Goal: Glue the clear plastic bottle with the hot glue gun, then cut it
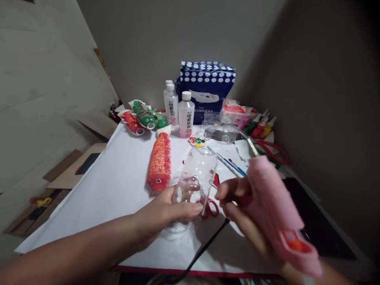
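My left hand grips the base of a clear plastic bottle that lies on its side on the white paper sheet. My right hand holds a pink glue gun, its metal nozzle pointing away from me, to the right of the bottle. A black cord trails from the gun toward me. Red-handled scissors lie under the bottle, between my hands.
A red painted bottle fish lies left of the clear bottle. Further back are red and green bottle fish, two labelled white bottles, a blue dotted pack, a paint palette, brushes, clear cut plastic and paint tubes.
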`<state>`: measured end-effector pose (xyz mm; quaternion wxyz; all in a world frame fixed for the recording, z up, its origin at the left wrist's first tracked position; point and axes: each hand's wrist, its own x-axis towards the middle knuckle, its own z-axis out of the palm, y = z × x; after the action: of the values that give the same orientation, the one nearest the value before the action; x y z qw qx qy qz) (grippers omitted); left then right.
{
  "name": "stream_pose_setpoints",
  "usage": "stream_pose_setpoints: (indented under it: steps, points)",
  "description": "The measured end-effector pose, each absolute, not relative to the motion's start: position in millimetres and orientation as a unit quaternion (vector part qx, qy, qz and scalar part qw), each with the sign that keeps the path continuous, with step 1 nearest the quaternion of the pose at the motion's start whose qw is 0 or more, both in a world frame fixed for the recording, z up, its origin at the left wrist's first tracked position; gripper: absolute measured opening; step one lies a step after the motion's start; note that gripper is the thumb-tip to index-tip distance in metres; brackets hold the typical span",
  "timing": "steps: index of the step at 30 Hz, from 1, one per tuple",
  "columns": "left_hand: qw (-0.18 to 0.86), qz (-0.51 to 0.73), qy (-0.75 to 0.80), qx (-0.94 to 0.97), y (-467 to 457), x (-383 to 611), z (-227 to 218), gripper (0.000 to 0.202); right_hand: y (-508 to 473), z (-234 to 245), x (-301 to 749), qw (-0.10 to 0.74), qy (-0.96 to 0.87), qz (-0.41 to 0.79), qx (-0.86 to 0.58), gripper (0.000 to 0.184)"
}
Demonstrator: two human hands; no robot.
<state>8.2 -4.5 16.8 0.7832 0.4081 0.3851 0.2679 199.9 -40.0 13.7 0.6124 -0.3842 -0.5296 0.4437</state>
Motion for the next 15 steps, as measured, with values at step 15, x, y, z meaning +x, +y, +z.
stream_pose_setpoints:
  steps: [15]
  points:
    - [0.752,0.286,0.41,0.429,-2.3,10.2,17.9,0.039,-43.2,-2.1,202.5,0.505,-0.662,0.364,-0.418,0.029]
